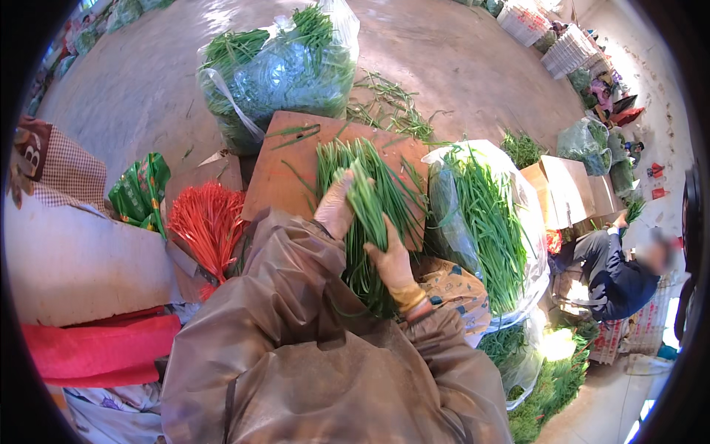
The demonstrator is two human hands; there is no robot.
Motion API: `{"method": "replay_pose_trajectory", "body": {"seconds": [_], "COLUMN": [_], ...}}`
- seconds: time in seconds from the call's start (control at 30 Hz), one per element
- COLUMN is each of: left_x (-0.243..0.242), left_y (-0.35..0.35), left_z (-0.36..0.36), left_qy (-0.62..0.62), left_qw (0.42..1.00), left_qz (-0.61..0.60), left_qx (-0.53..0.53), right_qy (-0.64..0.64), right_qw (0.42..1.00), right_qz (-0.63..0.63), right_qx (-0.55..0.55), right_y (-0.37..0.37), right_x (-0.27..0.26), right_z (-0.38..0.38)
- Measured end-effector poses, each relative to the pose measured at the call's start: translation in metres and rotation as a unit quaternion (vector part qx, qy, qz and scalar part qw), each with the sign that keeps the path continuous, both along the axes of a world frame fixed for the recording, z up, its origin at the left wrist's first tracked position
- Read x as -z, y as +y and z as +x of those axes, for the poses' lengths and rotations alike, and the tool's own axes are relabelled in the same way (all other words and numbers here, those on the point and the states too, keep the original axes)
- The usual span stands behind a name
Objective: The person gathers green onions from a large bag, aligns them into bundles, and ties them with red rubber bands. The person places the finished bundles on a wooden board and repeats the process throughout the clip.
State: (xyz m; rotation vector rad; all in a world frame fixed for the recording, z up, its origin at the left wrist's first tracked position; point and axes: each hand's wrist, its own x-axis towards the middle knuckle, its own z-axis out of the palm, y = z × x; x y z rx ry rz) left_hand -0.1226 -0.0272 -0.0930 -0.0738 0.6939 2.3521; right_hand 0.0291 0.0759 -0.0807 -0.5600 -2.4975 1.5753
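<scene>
A small bunch of green stalks, garlic chives by their look (367,208), is gripped between my two gloved hands. My left hand (336,206) holds its left side near the pale ends. Lower down, my right hand (391,256) has its fingers around the bunch's right side. Beneath them, a larger loose heap of chives (363,277) spreads from a wooden board (288,166) down towards my lap. Part of the heap is hidden by my hands. Close by on the right stands an open plastic bag (535,216) packed with long chives (493,233).
Beyond the board stands a filled plastic bag of chives (277,83), with loose trimmings (394,102) on the floor. Red ties (205,222) hang at left near a green bag (141,191). On the right, a seated person (615,277) holds greens beside a cardboard box (566,188).
</scene>
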Motion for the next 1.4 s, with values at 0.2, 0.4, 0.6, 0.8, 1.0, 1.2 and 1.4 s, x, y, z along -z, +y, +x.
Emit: {"method": "replay_pose_trajectory", "body": {"seconds": [0.2,0.4,0.6,0.8,1.0,1.2,1.4], "left_x": [0.053,0.098,0.092,0.074,0.073,0.078,0.081], "left_y": [-0.017,-0.007,0.011,0.032,0.041,0.040,0.035], "left_z": [-0.052,-0.040,-0.032,-0.018,-0.011,-0.009,-0.007], "left_qy": [0.072,0.212,0.202,0.278,0.273,0.295,0.294], "left_qw": [0.915,0.808,0.821,0.702,0.683,0.645,0.642], "left_qz": [-0.377,-0.541,-0.527,-0.655,-0.674,-0.703,-0.705], "left_qx": [-0.128,-0.098,-0.080,-0.038,-0.062,-0.054,-0.062], "right_qy": [-0.154,-0.276,-0.186,-0.201,-0.010,-0.120,-0.026], "right_qw": [0.976,0.948,0.949,0.948,0.946,0.917,0.976], "right_qz": [0.156,0.160,0.254,0.152,0.321,0.379,-0.216], "right_qx": [0.016,-0.022,-0.032,-0.195,-0.049,-0.016,-0.014], "right_y": [0.012,0.011,0.015,0.060,0.081,0.087,0.117], "right_x": [0.058,0.026,0.026,0.035,0.017,0.044,-0.039], "right_z": [-0.125,-0.140,-0.109,-0.114,-0.183,-0.229,-0.247]}}
